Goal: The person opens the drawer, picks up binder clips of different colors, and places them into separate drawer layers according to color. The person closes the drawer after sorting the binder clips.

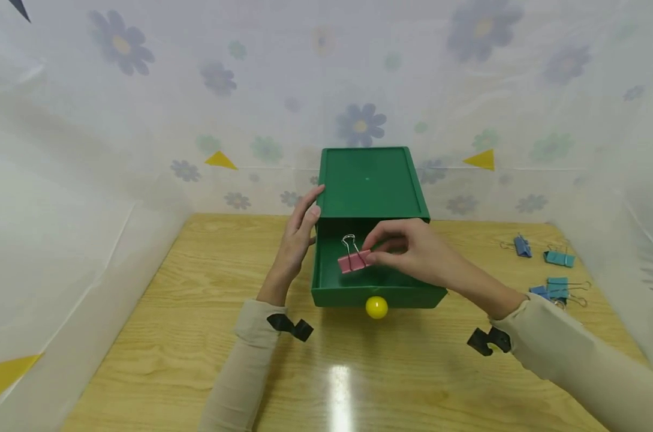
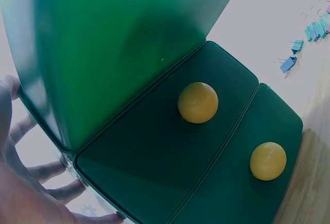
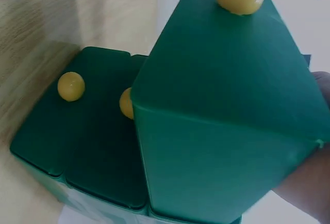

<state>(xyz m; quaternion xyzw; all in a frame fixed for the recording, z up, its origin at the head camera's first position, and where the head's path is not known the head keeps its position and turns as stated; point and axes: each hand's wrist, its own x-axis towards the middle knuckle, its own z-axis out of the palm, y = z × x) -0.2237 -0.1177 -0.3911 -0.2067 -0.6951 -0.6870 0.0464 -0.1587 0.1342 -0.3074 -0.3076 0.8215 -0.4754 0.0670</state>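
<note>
A green cabinet (image 1: 372, 186) stands on the table with its top drawer (image 1: 342, 296) pulled out by a round yellow knob's side. Over that drawer my right hand (image 1: 412, 249) pinches a pink binder clip (image 1: 350, 262) at its right end, between thumb and fingers. The clip's wire handles point up. My left hand (image 1: 296, 243) rests against the cabinet's left side, fingers extended; in the left wrist view its fingers (image 2: 54, 171) spread along the edge. The clip is hidden in both wrist views.
Several blue and teal binder clips (image 1: 559, 258) lie on the wooden table (image 1: 196, 336) at the right. Two lower drawers with yellow knobs (image 2: 198, 102) are closed beneath the open one. A flower-patterned curtain (image 1: 304, 72) stands behind the cabinet.
</note>
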